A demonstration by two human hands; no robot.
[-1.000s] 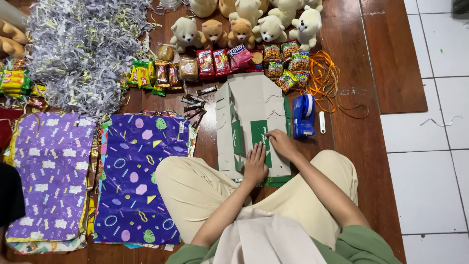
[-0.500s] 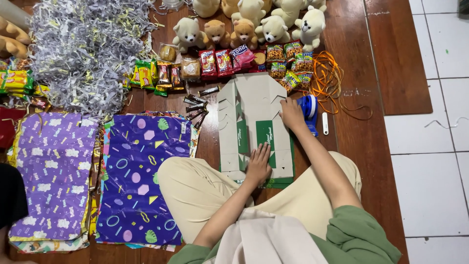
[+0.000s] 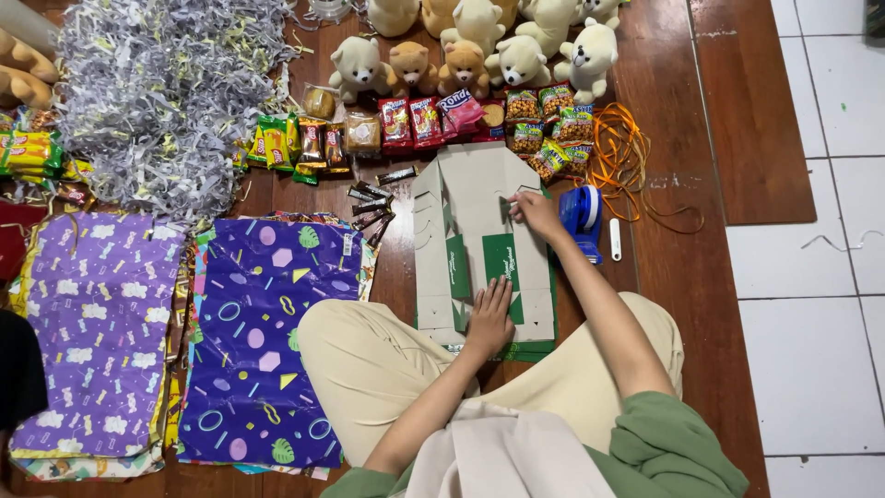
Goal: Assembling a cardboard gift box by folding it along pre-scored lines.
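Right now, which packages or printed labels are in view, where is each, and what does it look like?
Flattened grey cardboard box with green printed panels: centre floor, under left hand and right hand.
Red snack packets: above the box, rectangular, in a row.
Green-and-yellow snack packets: left of the red ones.
Green-orange nut packets: upper right, below the cream plush bears.
Yellow packets: far left edge.

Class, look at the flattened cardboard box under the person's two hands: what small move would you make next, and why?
Probably fold up the flap that the right hand pinches, since the left hand already presses the flat cardboard box down on the wooden floor.
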